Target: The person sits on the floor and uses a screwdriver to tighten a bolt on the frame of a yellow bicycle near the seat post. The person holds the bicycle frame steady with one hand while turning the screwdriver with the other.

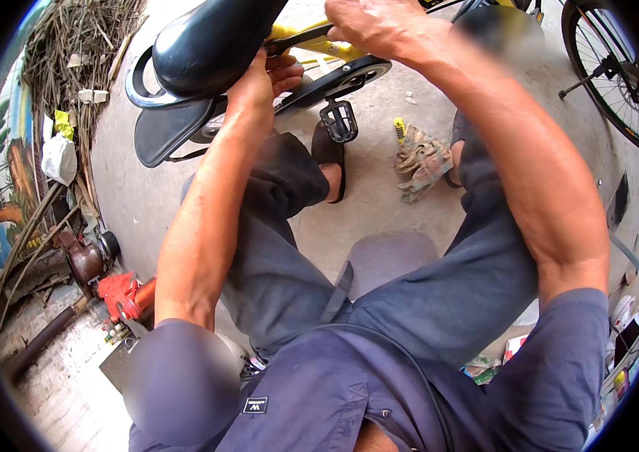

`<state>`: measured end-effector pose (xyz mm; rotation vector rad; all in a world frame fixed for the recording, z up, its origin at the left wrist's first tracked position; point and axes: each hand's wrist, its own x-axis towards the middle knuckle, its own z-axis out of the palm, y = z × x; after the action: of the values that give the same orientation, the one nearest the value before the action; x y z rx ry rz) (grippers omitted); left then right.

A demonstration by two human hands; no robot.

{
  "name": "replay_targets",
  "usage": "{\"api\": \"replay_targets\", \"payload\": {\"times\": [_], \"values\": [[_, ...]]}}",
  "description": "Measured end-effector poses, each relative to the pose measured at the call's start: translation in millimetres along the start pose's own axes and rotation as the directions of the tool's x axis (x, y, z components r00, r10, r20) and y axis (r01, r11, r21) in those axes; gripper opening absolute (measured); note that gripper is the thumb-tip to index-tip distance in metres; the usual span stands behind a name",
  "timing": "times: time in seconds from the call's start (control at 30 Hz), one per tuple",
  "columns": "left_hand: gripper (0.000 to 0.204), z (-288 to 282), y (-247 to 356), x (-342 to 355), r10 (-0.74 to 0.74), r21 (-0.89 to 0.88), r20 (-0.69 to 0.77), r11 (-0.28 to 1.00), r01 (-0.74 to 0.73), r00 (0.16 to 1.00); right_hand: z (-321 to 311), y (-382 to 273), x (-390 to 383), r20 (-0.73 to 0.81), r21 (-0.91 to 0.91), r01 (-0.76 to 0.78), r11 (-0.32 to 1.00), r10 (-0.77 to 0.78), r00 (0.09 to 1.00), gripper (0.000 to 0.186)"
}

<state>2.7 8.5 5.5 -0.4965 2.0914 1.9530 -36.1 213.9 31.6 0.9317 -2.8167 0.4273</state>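
A yellow bicycle (346,51) with a black saddle (210,49) stands in front of me. My left hand (263,81) reaches in beside the saddle, close to the frame, its fingers loosely stretched out and apart. A dark bar-like tool (306,35) runs from near my left thumb to my right hand (372,26), which is closed round its right end. I cannot make out the tool's exact kind. Below the hands are the black chain guard (316,89) and a black pedal (339,121). The saddle hides part of the frame.
Worn work gloves (423,162) and a yellow-and-black small object (399,129) lie on the concrete floor between my feet. Another bicycle's wheel (613,75) stands at the far right. Dry sticks (82,45) pile up at the left, above a red tool (120,294).
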Motion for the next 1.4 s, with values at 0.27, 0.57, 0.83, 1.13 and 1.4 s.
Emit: {"api": "replay_targets", "payload": {"times": [0.27, 0.57, 0.83, 1.13, 1.4], "values": [[0.04, -0.8, -7.5, 9.5, -0.052, -0.16, 0.005, 0.986, 0.052, 0.999, 20.7, -1.6, -11.1, -0.163, -0.086, 0.035, 0.996, -0.048, 0.986, 0.021], [0.031, -3.0, -5.3, 9.1, -0.026, -0.154, 0.031, 0.988, 0.03, 0.999, 57.8, -15.1, -9.9, -0.022, 0.02, -0.12, 0.993, 0.121, 0.992, 0.024], [0.026, -7.8, -7.3, 7.2, 0.034, -0.065, 0.021, 0.997, -0.032, 0.999, 77.4, -17.5, -9.0, 0.017, -0.038, -0.111, 0.993, 0.112, 0.994, 0.023], [0.021, -11.9, -4.6, 4.5, 0.127, 0.017, -0.035, 0.992, -0.127, 0.991, 84.9, -43.9, 1.5, 0.149, 0.223, -0.237, 0.945, 0.208, 0.967, 0.022], [0.019, -10.7, -6.5, 7.7, 0.104, -0.014, -0.026, 0.994, -0.104, 0.994, 76.9, -36.6, -4.4, 0.182, 0.259, -0.219, 0.941, 0.175, 0.968, 0.023]]}}
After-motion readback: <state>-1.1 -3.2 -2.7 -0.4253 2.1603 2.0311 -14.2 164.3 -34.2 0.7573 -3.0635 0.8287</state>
